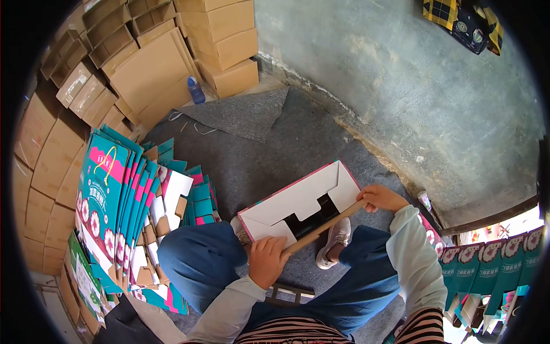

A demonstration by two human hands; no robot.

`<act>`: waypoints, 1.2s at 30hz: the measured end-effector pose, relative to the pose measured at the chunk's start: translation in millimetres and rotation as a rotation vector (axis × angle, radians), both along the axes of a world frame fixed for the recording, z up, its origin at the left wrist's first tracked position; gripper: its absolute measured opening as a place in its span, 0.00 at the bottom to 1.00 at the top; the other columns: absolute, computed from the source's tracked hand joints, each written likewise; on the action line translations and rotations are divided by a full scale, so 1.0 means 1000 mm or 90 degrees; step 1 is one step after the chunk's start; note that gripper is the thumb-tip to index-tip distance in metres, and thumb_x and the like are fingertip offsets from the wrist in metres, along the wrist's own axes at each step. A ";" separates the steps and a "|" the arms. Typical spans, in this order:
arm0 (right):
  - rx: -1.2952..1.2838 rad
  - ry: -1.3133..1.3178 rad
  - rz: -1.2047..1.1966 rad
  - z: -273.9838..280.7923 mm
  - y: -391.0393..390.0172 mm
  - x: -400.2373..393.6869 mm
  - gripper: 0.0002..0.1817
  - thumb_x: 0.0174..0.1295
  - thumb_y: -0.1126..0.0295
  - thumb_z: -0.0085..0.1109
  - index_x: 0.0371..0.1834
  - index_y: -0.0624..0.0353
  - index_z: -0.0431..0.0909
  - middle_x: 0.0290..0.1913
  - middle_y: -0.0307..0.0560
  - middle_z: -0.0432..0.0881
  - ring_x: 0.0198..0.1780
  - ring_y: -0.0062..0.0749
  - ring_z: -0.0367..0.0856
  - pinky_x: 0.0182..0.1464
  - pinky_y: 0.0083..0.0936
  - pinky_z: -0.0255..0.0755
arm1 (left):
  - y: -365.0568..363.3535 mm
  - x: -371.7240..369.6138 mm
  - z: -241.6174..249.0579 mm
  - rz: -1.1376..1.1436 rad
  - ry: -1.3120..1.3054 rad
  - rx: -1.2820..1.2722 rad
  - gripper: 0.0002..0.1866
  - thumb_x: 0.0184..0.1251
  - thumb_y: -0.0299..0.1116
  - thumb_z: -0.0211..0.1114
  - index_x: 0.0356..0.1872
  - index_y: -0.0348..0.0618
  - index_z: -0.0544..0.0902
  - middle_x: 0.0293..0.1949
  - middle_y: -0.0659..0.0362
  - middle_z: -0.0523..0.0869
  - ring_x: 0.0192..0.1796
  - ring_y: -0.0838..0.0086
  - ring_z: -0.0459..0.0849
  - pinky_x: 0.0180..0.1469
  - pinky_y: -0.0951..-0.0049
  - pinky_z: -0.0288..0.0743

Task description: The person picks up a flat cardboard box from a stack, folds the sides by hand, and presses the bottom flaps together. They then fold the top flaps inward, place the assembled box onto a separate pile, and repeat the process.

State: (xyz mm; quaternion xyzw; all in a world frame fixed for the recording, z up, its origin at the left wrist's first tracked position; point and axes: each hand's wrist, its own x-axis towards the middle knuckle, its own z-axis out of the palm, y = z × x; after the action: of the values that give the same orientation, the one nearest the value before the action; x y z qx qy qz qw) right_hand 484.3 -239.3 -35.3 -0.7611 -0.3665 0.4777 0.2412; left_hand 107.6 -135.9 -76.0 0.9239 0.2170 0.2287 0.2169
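Observation:
An open box (pixel 306 200), white inside with a pink outer edge, is tilted between my knees. Dark gaps show between its inner flaps. My left hand (pixel 267 261) grips the near left end of its brown cardboard edge (pixel 323 228). At the far right end of that same edge, my right hand (pixel 382 198) has its fingers wrapped round the cardboard.
Flattened teal and pink printed cartons (pixel 106 195) stand stacked at the left. Brown boxes (pixel 229 34) line the back left, with a blue bottle (pixel 196 90) beside them. More teal cartons (pixel 487 269) are at the right, near the grey wall (pixel 401 86).

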 end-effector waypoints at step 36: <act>0.213 -0.447 0.553 -0.027 0.034 -0.064 0.39 0.43 0.52 0.71 0.60 0.58 0.72 0.62 0.50 0.72 0.64 0.44 0.68 0.62 0.34 0.65 | 0.001 0.027 -0.016 -0.041 0.120 0.055 0.31 0.60 0.48 0.64 0.56 0.31 0.73 0.57 0.42 0.75 0.62 0.53 0.71 0.65 0.56 0.62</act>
State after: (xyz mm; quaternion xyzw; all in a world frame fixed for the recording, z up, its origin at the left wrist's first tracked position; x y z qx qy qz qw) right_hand 420.5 -205.4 -62.7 -0.6054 -0.7736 0.1871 0.0043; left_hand 134.8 -134.5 -92.4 0.9563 0.1966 0.1427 0.1626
